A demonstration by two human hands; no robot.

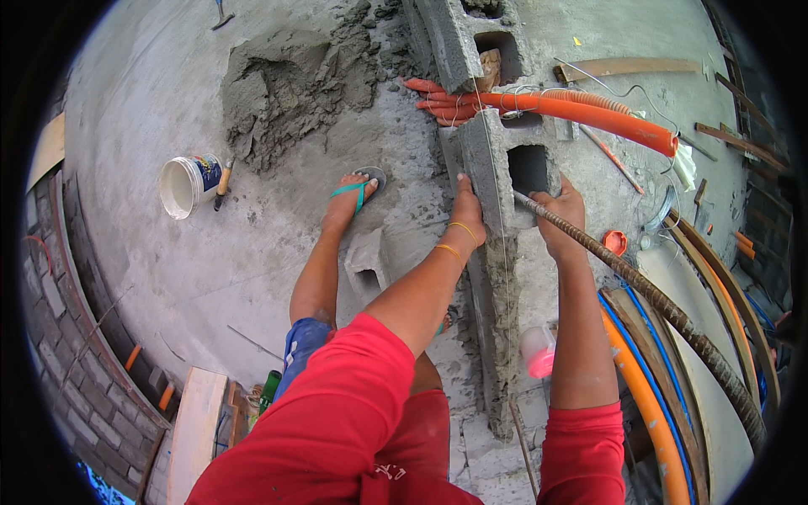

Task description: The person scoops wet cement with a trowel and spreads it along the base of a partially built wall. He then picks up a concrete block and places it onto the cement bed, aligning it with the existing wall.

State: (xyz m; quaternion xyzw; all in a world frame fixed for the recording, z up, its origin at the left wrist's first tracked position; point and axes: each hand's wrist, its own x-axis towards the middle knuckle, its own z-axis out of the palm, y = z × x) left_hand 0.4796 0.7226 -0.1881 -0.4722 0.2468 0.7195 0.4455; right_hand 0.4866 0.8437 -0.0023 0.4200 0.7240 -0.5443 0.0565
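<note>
A grey hollow concrete block (pixel 488 160) sits in the row of the low wall (pixel 492 311), its square hole facing up. On its left face lies my left hand (pixel 467 212), a yellow band around the wrist. My right hand (pixel 564 219) grips its right side, fingers partly hidden by the block and by a ribbed steel bar (pixel 665 307) that slants past. Between them the two hands hold the block. Just beyond it, orange corrugated conduits (pixel 581 109) cross the wall, with more hollow blocks (pixel 454 46) farther along. A taut string runs along the wall.
Wet mortar (pixel 286 93) is heaped on the floor left of the wall. A white bucket (pixel 187 185) lies tipped beside a wooden-handled tool (pixel 224 185). A small block (pixel 366 265) stands near my feet. At right are a pink-and-white container (pixel 537 349), boards and orange pipe (pixel 648 404).
</note>
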